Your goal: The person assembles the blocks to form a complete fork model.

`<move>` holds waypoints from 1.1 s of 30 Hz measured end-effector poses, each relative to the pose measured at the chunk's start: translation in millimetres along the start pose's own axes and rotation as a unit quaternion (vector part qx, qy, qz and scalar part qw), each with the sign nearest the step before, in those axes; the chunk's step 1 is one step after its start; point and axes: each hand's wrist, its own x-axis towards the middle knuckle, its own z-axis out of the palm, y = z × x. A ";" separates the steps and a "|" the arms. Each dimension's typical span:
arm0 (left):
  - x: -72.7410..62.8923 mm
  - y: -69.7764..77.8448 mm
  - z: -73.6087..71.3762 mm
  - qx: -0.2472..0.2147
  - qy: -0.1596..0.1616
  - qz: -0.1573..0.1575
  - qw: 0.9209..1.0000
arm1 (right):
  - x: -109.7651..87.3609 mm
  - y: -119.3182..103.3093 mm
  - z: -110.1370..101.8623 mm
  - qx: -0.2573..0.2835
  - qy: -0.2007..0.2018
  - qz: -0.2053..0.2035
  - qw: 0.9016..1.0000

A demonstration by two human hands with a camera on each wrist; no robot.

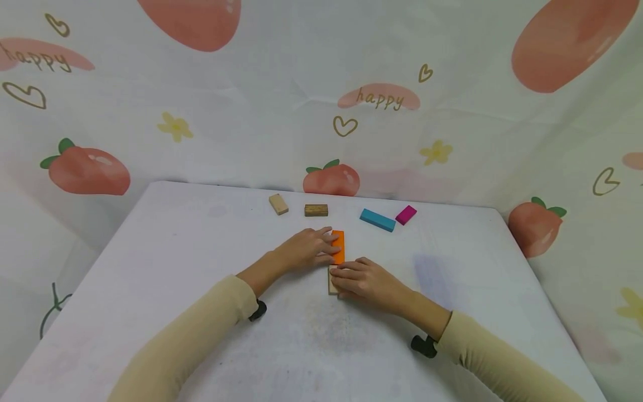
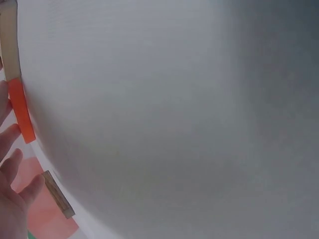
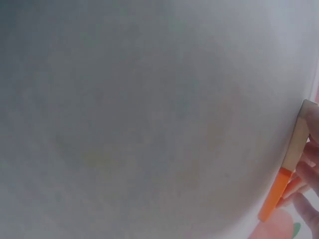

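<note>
An orange block (image 1: 339,247) lies lengthwise on the white table, its near end against a plain wooden block (image 1: 333,281). Along the orange block's left side is my left hand (image 1: 310,248), fingers spread and fairly straight, fingertips touching it. My right hand (image 1: 372,283) reaches over the wooden block from the right and holds it with bent fingers, covering much of its top. Seen from the left wrist, the orange block (image 2: 21,112) and wooden block (image 2: 9,42) form one line. The right wrist view also has the wooden block (image 3: 296,144) meeting the orange block (image 3: 275,195) end to end.
Farther back on the table (image 1: 226,223) lie a pale wooden block (image 1: 278,204), a dark brown block (image 1: 316,210), a blue block (image 1: 378,220) and a magenta block (image 1: 406,215). A printed cloth (image 1: 261,111) hangs behind the far edge.
</note>
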 end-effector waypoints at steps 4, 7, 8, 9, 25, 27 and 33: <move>-1.6 1.0 -0.6 0.006 0.004 0.009 1.000 | 0.2 -0.7 -1.0 -0.005 0.001 -0.002 1.000; -2.7 1.2 -1.0 0.010 0.001 0.009 1.000 | 0.1 -1.1 -2.1 -0.010 -0.002 -0.003 1.000; -3.0 1.0 -1.1 0.011 0.001 0.009 1.000 | 0.1 -1.2 -2.3 -0.011 -0.003 -0.003 1.000; -3.3 0.9 -1.1 0.010 0.001 0.010 1.000 | -0.1 -1.3 -2.5 -0.010 -0.004 -0.002 1.000; -5.3 -1.1 -1.0 0.020 0.008 0.022 1.000 | 0.1 -1.3 -2.5 -0.017 -0.003 -0.006 1.000; -5.4 -1.3 -0.8 0.019 0.008 0.023 1.000 | 0.6 -1.3 -2.6 -0.018 -0.001 -0.007 1.000; -6.4 -1.7 -0.3 0.019 0.013 0.026 0.999 | 0.9 -0.2 -1.5 -0.023 0.011 -0.010 1.000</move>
